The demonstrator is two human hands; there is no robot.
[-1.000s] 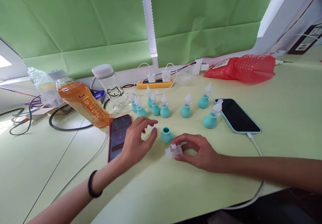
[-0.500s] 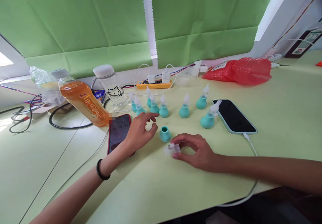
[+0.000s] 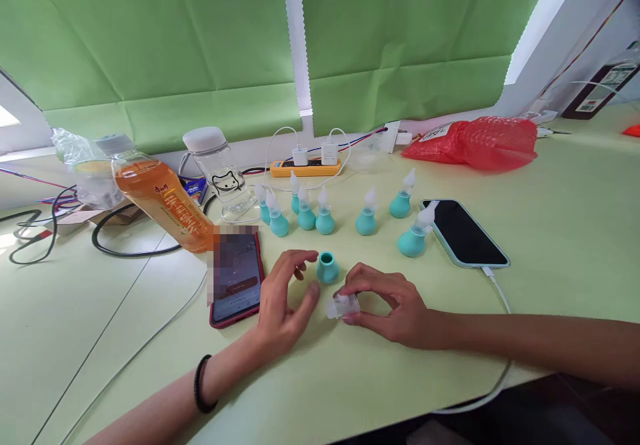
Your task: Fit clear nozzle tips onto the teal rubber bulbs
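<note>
My left hand [image 3: 287,301] is open beside a teal rubber bulb [image 3: 327,268], its thumb and index finger apart around the bulb's left and near side. That bulb stands upright with its round mouth uncovered. Just nearer to me, my right hand [image 3: 387,305] pinches a small clear plastic cap-like piece [image 3: 343,306] low over the table. Behind them stand several teal bulbs with clear pointed tips, such as one bulb with a tip [image 3: 367,219] in the middle. Another tipped bulb [image 3: 413,239] leans to the right against a phone [image 3: 470,233].
A red-cased phone [image 3: 235,298] lies left of my left hand. Farther back are an orange drink bottle [image 3: 163,198], a clear water bottle [image 3: 227,181], an orange power strip [image 3: 305,168] and a red bubble-wrap bag [image 3: 473,141]. A white cable [image 3: 499,291] runs under my right forearm.
My left hand has come down and nearer to me, from above the red-cased phone's right side to beside the uncovered bulb. My right hand keeps its pinch almost in place.
</note>
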